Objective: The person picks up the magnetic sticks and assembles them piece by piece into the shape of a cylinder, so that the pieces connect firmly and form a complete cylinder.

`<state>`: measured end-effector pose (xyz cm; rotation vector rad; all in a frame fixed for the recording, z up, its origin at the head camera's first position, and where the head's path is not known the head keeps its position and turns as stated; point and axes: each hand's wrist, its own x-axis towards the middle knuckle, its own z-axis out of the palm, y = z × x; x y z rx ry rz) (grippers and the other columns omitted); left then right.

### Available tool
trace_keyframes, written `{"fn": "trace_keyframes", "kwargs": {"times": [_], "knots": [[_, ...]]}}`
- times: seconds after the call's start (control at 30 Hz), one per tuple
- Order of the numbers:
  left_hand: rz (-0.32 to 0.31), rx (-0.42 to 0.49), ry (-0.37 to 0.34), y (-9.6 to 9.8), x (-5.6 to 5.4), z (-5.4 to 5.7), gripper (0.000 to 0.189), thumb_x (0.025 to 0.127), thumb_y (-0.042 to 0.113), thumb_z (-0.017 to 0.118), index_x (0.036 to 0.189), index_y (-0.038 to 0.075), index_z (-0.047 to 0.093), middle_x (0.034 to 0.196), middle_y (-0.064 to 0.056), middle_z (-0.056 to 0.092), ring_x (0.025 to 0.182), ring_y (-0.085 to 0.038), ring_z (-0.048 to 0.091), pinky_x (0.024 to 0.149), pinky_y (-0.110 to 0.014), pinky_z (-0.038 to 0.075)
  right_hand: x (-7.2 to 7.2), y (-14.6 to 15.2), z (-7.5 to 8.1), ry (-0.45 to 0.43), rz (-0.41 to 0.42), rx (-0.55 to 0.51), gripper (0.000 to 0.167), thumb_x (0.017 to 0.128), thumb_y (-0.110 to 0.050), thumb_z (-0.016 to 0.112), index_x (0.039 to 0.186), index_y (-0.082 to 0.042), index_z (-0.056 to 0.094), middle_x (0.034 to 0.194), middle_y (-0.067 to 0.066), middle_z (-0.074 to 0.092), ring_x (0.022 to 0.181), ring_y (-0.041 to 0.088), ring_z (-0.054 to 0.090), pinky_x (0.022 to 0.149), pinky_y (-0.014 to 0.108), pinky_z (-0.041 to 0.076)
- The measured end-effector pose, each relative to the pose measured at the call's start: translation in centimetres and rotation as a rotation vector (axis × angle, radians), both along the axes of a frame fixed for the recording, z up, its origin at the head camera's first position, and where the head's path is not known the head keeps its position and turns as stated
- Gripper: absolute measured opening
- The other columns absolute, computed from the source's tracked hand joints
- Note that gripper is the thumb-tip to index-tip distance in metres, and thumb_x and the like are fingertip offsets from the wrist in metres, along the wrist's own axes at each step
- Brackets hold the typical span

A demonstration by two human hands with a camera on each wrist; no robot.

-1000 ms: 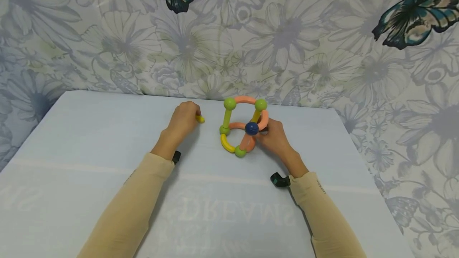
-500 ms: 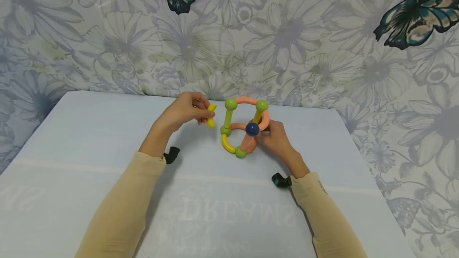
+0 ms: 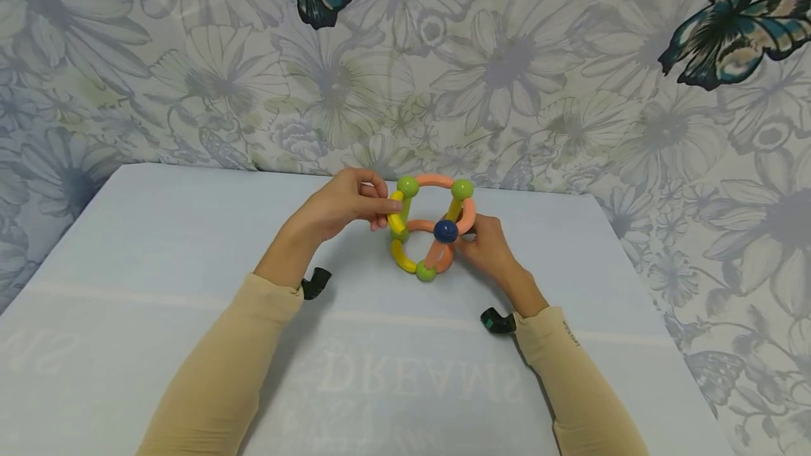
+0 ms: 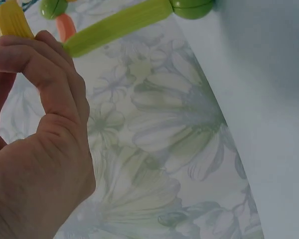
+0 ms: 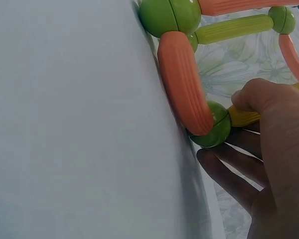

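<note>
A frame of sticks and balls, like a magnetic building toy, stands on the table. It has green balls (image 3: pixel 462 189), a blue ball (image 3: pixel 445 231), salmon curved sticks (image 3: pixel 434 180) and a straight green stick (image 4: pixel 122 27). My left hand (image 3: pixel 336 204) pinches a short curved yellow stick (image 3: pixel 396 221) between thumb and fingers. That stick overlaps the frame's left side in the head view, its upper end right by the upper left green ball (image 3: pixel 408 186). At the frame's right side, my right hand (image 5: pixel 284 134) grips an upright yellow stick (image 5: pixel 244 117) just above a lower green ball (image 5: pixel 214 127).
The white table (image 3: pixel 393 371) has faint mirrored lettering near its front. Its back edge meets a wall (image 3: pixel 507 111) with flower print and butterfly decorations (image 3: pixel 735 20). A black camera mount (image 3: pixel 498 321) juts from each sleeve cuff.
My left hand has lifted the yellow stick off the table, turned it upright and carried it right to the frame's left side. My right hand and the frame stay in place.
</note>
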<state>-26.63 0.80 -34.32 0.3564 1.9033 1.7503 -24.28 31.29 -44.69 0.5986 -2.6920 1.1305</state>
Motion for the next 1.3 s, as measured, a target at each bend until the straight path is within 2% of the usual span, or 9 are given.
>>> {"fn": "trace_keyframes", "kwargs": {"times": [0.17, 0.37, 0.57, 0.77, 0.97, 1.2, 1.3], "knots": [[0.052, 0.068, -0.036, 0.9, 0.5, -0.1, 0.03, 0.094, 0.007, 0.079, 0.092, -0.001, 0.05, 0.077, -0.01, 0.072, 0.064, -0.02, 0.071, 0.072, -0.034, 0.064, 0.1, 0.0, 0.1, 0.001, 0.018, -0.013, 0.02, 0.096, -0.019, 0.079, 0.115, -0.014, 0.072, 0.104, 0.004, 0.077, 0.102, 0.027, 0.077, 0.085, 0.045, 0.063], [0.087, 0.146, -0.058, 2.0, 1.1, -0.2, 0.041, 0.093, 0.003, 0.079, 0.081, 0.003, 0.04, 0.074, -0.012, 0.07, 0.067, -0.025, 0.078, 0.074, -0.04, 0.065, 0.0, -0.1, 0.0, 0.017, 0.039, -0.017, 0.02, 0.096, -0.014, 0.079, 0.114, -0.012, 0.072, 0.107, 0.005, 0.077, 0.104, 0.027, 0.077, 0.086, 0.045, 0.063], [0.107, 0.189, -0.086, 2.5, 1.5, -0.1, 0.051, 0.093, 0.001, 0.078, 0.074, 0.006, 0.031, 0.078, -0.016, 0.073, 0.068, -0.025, 0.079, 0.07, -0.034, 0.065, 0.2, 0.0, 0.0, 0.032, -0.001, 0.029, 0.019, 0.095, -0.011, 0.079, 0.113, -0.007, 0.076, 0.106, 0.011, 0.079, 0.104, 0.029, 0.076, 0.088, 0.046, 0.062], [0.107, 0.195, -0.104, 2.8, 1.8, 0.0, 0.054, 0.092, 0.0, 0.079, 0.072, 0.007, 0.029, 0.08, -0.016, 0.072, 0.068, -0.026, 0.079, 0.072, -0.037, 0.065, 0.1, 0.0, 0.0, 0.018, -0.005, 0.028, 0.021, 0.094, -0.012, 0.08, 0.114, -0.007, 0.075, 0.106, 0.012, 0.079, 0.102, 0.03, 0.077, 0.086, 0.047, 0.062], [0.085, 0.16, -0.123, 3.1, 1.9, 0.2, 0.057, 0.091, 0.004, 0.082, 0.072, 0.008, 0.028, 0.087, -0.018, 0.076, 0.068, -0.026, 0.079, 0.077, -0.039, 0.065, 0.3, 0.1, 0.0, 0.021, -0.014, 0.023, 0.02, 0.092, -0.005, 0.078, 0.112, -0.008, 0.076, 0.107, 0.011, 0.079, 0.105, 0.029, 0.076, 0.09, 0.047, 0.061], [0.064, 0.141, -0.165, 2.8, 1.6, 0.2, 0.049, 0.092, 0.005, 0.08, 0.08, 0.007, 0.033, 0.086, -0.017, 0.077, 0.068, -0.026, 0.079, 0.073, -0.035, 0.065, 0.4, -0.1, 0.3, 0.036, -0.006, 0.029, 0.02, 0.092, -0.006, 0.079, 0.111, -0.007, 0.076, 0.105, 0.011, 0.078, 0.106, 0.029, 0.076, 0.091, 0.048, 0.061], [0.051, 0.135, -0.161, 2.3, 1.3, 0.1, 0.036, 0.097, 0.011, 0.076, 0.085, 0.002, 0.044, 0.086, -0.018, 0.077, 0.071, -0.027, 0.079, 0.075, -0.037, 0.065, 0.4, -0.1, 0.4, 0.042, -0.002, 0.02, 0.019, 0.092, -0.006, 0.079, 0.111, -0.007, 0.076, 0.104, 0.011, 0.079, 0.105, 0.03, 0.076, 0.091, 0.048, 0.061]]}}
